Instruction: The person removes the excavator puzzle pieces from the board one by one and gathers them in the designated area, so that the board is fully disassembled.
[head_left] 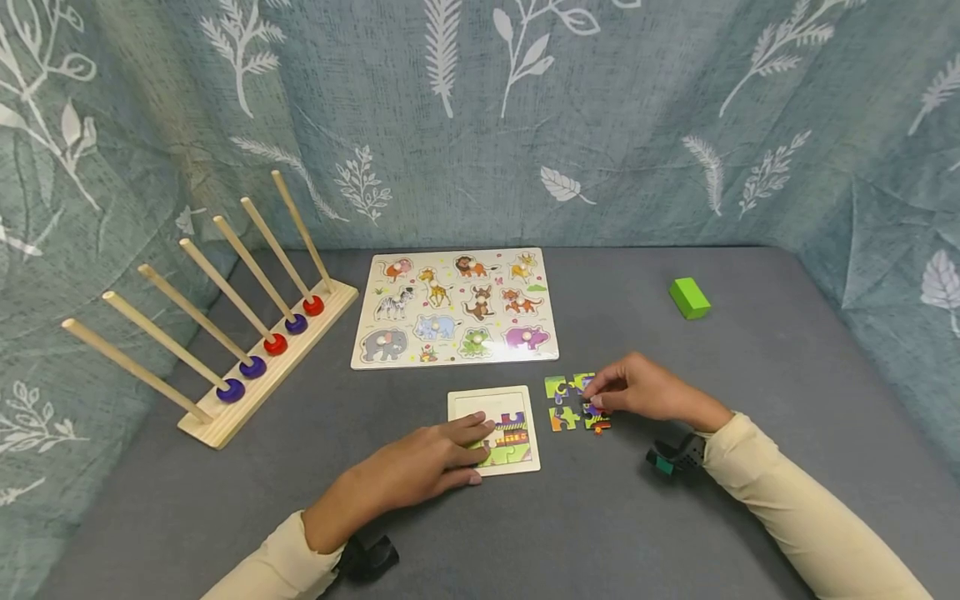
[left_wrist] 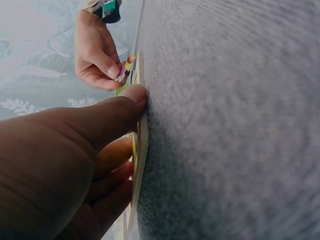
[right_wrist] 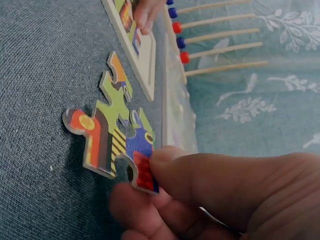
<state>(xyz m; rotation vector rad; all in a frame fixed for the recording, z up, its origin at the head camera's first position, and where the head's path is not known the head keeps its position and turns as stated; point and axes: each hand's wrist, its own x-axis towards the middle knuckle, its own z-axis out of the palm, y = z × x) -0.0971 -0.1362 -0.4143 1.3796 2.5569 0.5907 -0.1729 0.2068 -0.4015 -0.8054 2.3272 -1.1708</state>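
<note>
My left hand rests on a small square wooden jigsaw tray, its fingers extended over the face and its thumb along the near edge. Part of a colourful picture fills the tray's lower right; the fingers cover some of it. Just right of the tray, thumb and fingertips of my right hand pinch a jigsaw piece with red, blue and striped parts. Beside it lie loose pieces, among them a green and orange jigsaw piece and a green jigsaw piece.
Behind the tray lies an animal peg puzzle board. To the left stands a wooden rack with tall pegs and red and blue rings. A green block sits at the back right of the grey table. A patterned curtain hangs behind.
</note>
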